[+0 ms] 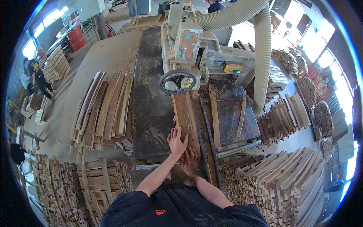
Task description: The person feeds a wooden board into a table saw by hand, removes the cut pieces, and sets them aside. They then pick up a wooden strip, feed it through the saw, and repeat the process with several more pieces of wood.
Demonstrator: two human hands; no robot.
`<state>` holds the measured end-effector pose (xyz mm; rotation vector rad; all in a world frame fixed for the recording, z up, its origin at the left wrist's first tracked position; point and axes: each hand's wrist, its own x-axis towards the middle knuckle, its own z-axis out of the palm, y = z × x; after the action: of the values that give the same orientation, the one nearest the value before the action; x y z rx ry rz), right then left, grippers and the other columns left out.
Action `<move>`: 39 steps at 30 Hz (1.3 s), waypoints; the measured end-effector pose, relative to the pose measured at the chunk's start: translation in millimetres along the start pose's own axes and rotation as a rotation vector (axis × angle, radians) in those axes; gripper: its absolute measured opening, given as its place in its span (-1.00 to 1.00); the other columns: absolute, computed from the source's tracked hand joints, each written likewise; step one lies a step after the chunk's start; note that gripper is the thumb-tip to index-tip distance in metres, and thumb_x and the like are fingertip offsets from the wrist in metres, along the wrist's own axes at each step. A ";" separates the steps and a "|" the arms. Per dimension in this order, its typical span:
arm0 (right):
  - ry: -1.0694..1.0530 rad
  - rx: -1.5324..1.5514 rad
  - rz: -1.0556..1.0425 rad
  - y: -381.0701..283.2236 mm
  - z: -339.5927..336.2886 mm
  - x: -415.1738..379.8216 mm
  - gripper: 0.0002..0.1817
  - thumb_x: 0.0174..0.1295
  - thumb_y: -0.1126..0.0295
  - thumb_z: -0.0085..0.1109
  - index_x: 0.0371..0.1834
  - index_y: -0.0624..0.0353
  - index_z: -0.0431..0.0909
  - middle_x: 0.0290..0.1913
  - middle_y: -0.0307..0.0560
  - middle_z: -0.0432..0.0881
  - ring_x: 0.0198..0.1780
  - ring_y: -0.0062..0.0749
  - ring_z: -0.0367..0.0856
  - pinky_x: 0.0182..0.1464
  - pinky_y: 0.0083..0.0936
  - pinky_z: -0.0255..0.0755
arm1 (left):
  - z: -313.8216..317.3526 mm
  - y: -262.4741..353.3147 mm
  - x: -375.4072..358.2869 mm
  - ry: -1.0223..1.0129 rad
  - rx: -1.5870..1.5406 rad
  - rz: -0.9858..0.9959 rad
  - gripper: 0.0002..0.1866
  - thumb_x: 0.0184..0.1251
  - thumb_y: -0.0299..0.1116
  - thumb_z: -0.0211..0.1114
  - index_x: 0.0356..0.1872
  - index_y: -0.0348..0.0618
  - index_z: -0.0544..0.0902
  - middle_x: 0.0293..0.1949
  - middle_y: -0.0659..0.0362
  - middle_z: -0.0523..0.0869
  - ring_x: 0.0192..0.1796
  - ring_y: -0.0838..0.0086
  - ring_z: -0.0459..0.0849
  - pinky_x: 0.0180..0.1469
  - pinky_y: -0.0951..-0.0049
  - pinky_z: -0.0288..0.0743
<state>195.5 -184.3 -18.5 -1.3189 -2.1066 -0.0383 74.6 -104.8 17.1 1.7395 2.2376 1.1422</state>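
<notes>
Across sawdust-strewn surface (153,113), center frame: pressing wooden plank (185,113) with left fingers (179,132) and right fingers (193,153) spread apart, risking skew from uneven pressure.

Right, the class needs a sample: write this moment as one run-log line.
left hand: open, on board | right hand: open, on its near end | board: running in below handwheel | wood strips: piled at left

Desk (150,113): dark, flat, scattered with sawdust (155,133)
Board (184,110): flat, lengthwise
Two thin strips (241,116): right side
</notes>
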 end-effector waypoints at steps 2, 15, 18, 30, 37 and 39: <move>0.012 0.003 0.017 -0.9 0.7 -0.7 -0.48 0.56 -0.01 -0.19 0.41 -0.02 0.45 0.44 -0.03 0.38 0.48 -0.04 0.27 0.49 0.09 -0.01 | -0.1 0.5 0.7 -0.001 0.003 0.005 -0.38 0.41 -0.05 0.30 0.41 -0.12 0.50 0.40 -0.16 0.49 0.51 -0.01 0.36 0.48 -0.08 0.17; 0.021 -0.013 0.011 0.7 0.0 -0.8 -0.49 0.53 -0.01 -0.12 0.40 -0.03 0.46 0.44 -0.04 0.39 0.46 -0.02 0.29 0.49 0.10 -0.01 | -2.3 0.6 0.3 -0.060 0.006 -0.026 -0.36 0.50 0.06 0.21 0.44 -0.11 0.48 0.47 -0.11 0.43 0.57 0.06 0.28 0.53 -0.03 0.09; 0.006 0.024 0.013 -1.0 -6.6 1.3 -0.49 0.53 0.00 -0.14 0.40 -0.02 0.46 0.43 -0.03 0.39 0.45 0.00 0.30 0.49 0.11 0.00 | -1.1 -0.1 -1.0 -0.062 0.005 -0.028 -0.35 0.50 0.07 0.20 0.46 -0.10 0.47 0.47 -0.10 0.43 0.56 0.06 0.29 0.54 -0.03 0.09; -0.034 0.021 0.019 0.6 -3.0 0.1 -0.46 0.52 -0.01 -0.15 0.42 -0.01 0.45 0.44 0.00 0.37 0.47 0.01 0.27 0.51 0.10 -0.04 | -3.2 3.0 1.1 -0.029 -0.011 -0.016 -0.37 0.44 -0.01 0.27 0.41 -0.14 0.50 0.42 -0.15 0.47 0.53 0.00 0.32 0.50 -0.06 0.13; 0.028 0.026 0.017 -0.7 -1.4 0.4 -0.47 0.52 -0.01 -0.15 0.41 -0.01 0.46 0.44 -0.01 0.38 0.46 -0.01 0.30 0.51 0.07 -0.03 | -6.5 4.3 0.5 -0.081 0.009 -0.044 -0.35 0.48 0.04 0.24 0.47 -0.06 0.44 0.47 -0.10 0.42 0.57 0.07 0.27 0.54 0.00 0.07; 0.032 0.027 0.023 -1.6 -1.7 0.5 -0.47 0.52 -0.01 -0.15 0.41 -0.01 0.46 0.44 -0.02 0.38 0.45 -0.01 0.31 0.51 0.07 -0.03 | -7.6 5.2 1.3 -0.078 0.006 -0.043 -0.35 0.48 0.04 0.24 0.47 -0.07 0.45 0.47 -0.11 0.43 0.57 0.07 0.27 0.54 0.00 0.07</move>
<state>195.0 -185.3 -16.4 -1.3181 -2.0577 -0.0206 74.5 -107.1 26.2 1.6983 2.2238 1.0413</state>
